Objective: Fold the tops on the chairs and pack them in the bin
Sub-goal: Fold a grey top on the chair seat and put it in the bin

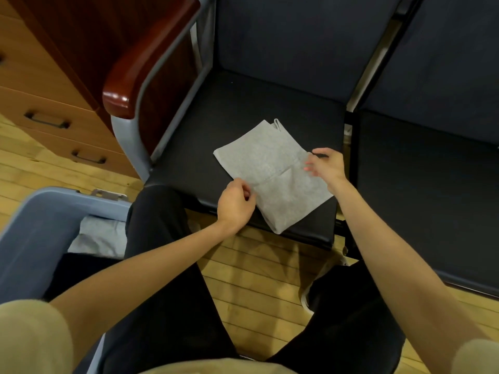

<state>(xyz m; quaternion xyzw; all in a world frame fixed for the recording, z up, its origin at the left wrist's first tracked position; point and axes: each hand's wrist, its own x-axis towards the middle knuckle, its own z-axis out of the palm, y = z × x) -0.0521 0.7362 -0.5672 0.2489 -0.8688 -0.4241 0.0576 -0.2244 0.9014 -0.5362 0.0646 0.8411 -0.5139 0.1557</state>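
Observation:
A grey top [272, 168], folded into a long rectangle, lies flat on the black seat of the chair [216, 125] in front of me. My left hand [235, 203] pinches the top's near left edge with thumb and fingers. My right hand [326, 166] pinches the top's right edge, fingers curled at the fabric. The blue bin [35, 228] stands on the floor at lower left, with a folded light blue-grey garment [100, 236] inside it.
A second dark chair seat [426, 190] adjoins on the right. A red-brown armrest [140, 58] and a wooden drawer cabinet [40, 76] stand at left. My legs in black trousers are between bin and chair, over a wooden plank floor [259, 279].

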